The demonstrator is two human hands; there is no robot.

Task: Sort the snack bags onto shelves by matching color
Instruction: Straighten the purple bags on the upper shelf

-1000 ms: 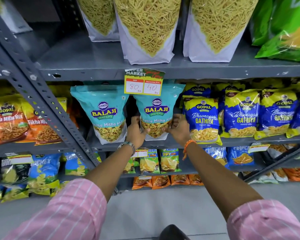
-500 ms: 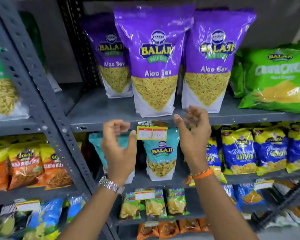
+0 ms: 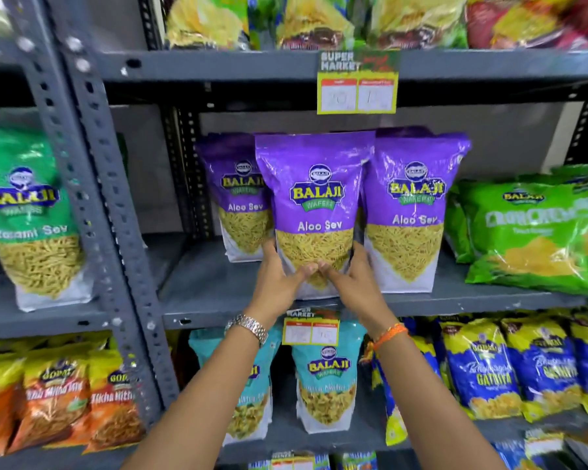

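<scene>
The left hand (image 3: 279, 283) and right hand (image 3: 353, 283) each held a narrow grip on the middle purple bag (image 3: 314, 212), standing at the shelf's (image 3: 218, 293) front edge. It looked light, soft and crinkly, best taken by its lower sides.

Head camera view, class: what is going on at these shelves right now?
A person is facing grey metal shelves stocked with snack bags. Both hands grip the lower part of the middle purple Aloo Sev bag, the left hand on its left side and the right hand on its right. It stands at the shelf's front edge between two matching purple bags. Teal bags sit on the shelf below.
</scene>
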